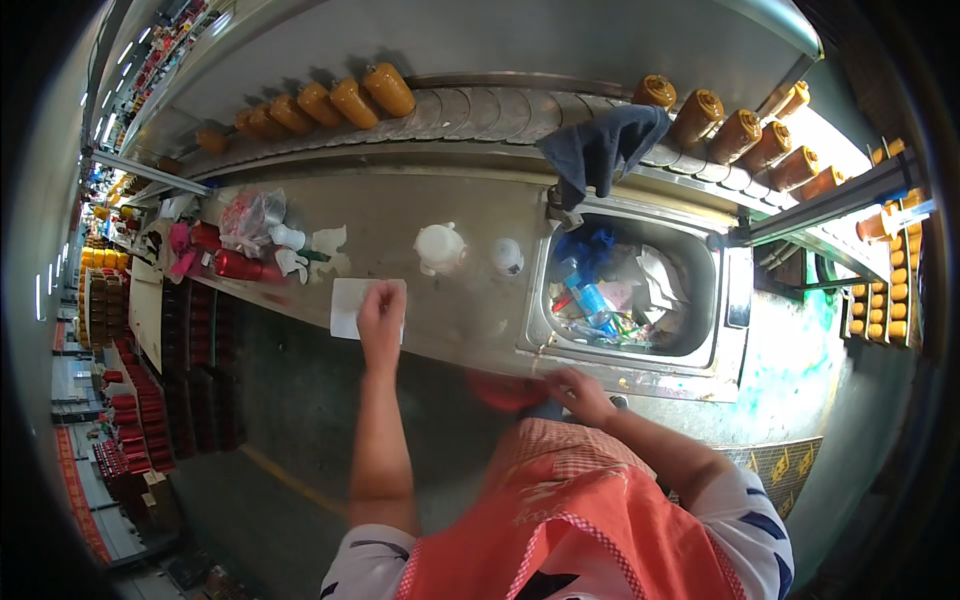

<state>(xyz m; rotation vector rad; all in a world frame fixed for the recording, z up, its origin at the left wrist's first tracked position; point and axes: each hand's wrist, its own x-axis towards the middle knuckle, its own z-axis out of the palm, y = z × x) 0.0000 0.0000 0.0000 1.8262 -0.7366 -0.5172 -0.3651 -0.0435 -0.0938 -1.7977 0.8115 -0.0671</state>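
My left hand point(378, 318) is closed on a square white sheet point(347, 310) at the counter's front edge; whether it is paper or cloth I cannot tell. By the sink's front edge, my right hand point(582, 394) is closed, fingers curled around the end of a red thing point(503, 391) that is smeared by motion. Beyond the left hand, a round white lumpy object point(440, 248) and a smaller white cup-shaped one point(508, 257) stand on the metal counter point(450, 325).
A steel sink point(705, 352) holds a plastic bottle point(588, 296) and crumpled wrappers. A dark blue cloth point(605, 150) hangs over it from a slatted conveyor point(490, 115) carrying amber jars point(388, 90). A red canister point(238, 265) and plastic bags point(252, 218) lie on the left.
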